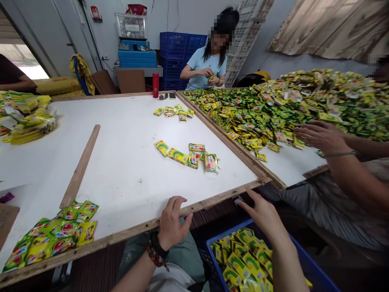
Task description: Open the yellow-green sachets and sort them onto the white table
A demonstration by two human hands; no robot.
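My left hand (174, 223) rests on the wooden rim (206, 202) at the front of the white table, its fingers apart and nothing in them. A beaded bracelet and a dark band circle that wrist. Off to the right, my right hand (261, 211) hovers beside the table's corner, thumb and fingers spread, with no packet in it. Below it is a blue crate (215, 259) full of yellow-green packets (243, 259). Several small candy-like packets (193, 160) lie on the table ahead of my hands, some stacked.
Filled green and yellow packets (60, 233) lie at the front left by a wooden strip (80, 166). Past a divider (225, 140) rises a large packet heap (273, 105); a co-worker's hands (322, 138) are at it. Another person (209, 61) stands behind the red flask (155, 85).
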